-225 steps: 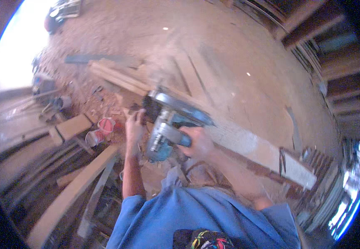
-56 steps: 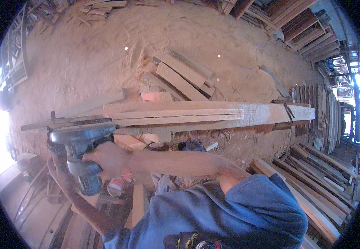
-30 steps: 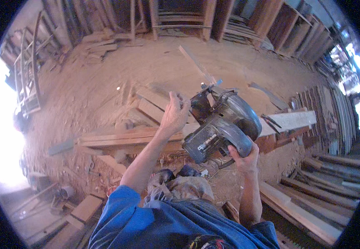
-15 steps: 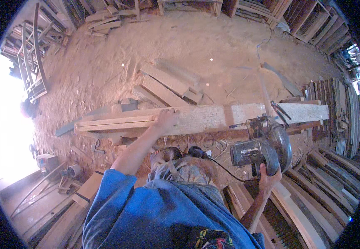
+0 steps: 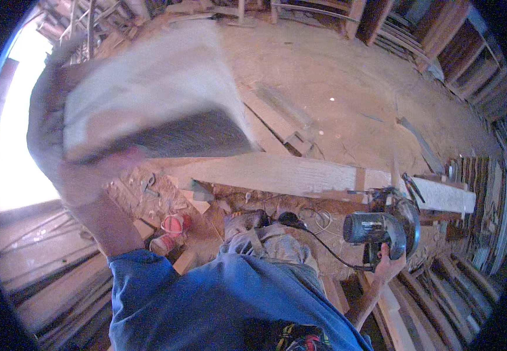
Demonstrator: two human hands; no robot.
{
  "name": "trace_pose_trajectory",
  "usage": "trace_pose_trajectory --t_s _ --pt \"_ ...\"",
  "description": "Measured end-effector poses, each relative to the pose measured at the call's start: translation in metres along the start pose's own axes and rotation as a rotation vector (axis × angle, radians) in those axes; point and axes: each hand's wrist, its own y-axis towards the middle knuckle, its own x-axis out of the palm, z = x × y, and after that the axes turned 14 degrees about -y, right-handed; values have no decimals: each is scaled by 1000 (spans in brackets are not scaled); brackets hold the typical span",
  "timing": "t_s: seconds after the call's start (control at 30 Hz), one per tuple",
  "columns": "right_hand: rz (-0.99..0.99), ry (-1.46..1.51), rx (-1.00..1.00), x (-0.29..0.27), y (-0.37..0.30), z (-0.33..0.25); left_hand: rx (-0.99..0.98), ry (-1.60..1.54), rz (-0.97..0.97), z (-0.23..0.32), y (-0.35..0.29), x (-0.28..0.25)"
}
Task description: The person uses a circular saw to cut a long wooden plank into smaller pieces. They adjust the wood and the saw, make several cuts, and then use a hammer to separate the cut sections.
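Observation:
Raised at the upper left, close to me, is a blurred pale piece of wood (image 5: 154, 88) with a darker side face. My left hand (image 5: 95, 169) grips its left end, though motion smears the fingers. My right hand (image 5: 389, 264) is closed round the rear handle of a dark circular saw (image 5: 376, 227). The saw stands at the near edge of a long pale timber beam (image 5: 300, 174), toward its right end. Its blade is hidden by the guard and body. A black cord (image 5: 338, 254) runs from the saw toward my feet.
Offcuts (image 5: 274, 126) lie on the dusty floor (image 5: 335, 70) beyond the beam. Red containers (image 5: 174, 225) and a clamp-like tool (image 5: 150, 185) are at the left. Stacked boards (image 5: 446, 298) lie at the lower right; wooden frames (image 5: 440, 35) stand at the far right.
My left hand has left the beam and swung up and left with the piece of wood. Thin strips no longer show at the beam's left end. My right hand stays on the saw.

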Motion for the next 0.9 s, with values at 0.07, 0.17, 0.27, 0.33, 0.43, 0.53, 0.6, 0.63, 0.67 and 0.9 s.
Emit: trace_pose_trajectory --t_s 0.07,0.17,0.27,0.33,0.43,0.53,0.6,0.63,0.67,0.9 --pt "90 -6 -41 -4 0 7 -91 -63 42 -25 -8 -23" --pt "182 -110 -192 -7 11 25 -278 -48 -64 -71 -47 -39" --pt "117 -77 -60 -5 4 -6 -585 -48 -341 -125 -91 -24" --pt "98 -161 19 -14 -2 -13 -685 30 -538 -190 -123 -6" --pt "74 -160 70 -14 0 -19 -815 41 -491 -293 -199 7" --pt "84 -122 -18 -15 7 3 -606 63 -505 -407 -286 26" --pt "106 -146 -151 -21 14 16 -536 -106 -459 -420 -298 64" --pt "29 -104 3 -17 6 -16 -539 -259 -421 -407 -309 82" --pt "44 -79 -27 -17 7 -17 -524 -426 -395 -397 -312 107" --pt "72 -79 -125 -17 24 -4 -133 466 -643 -224 -244 217"
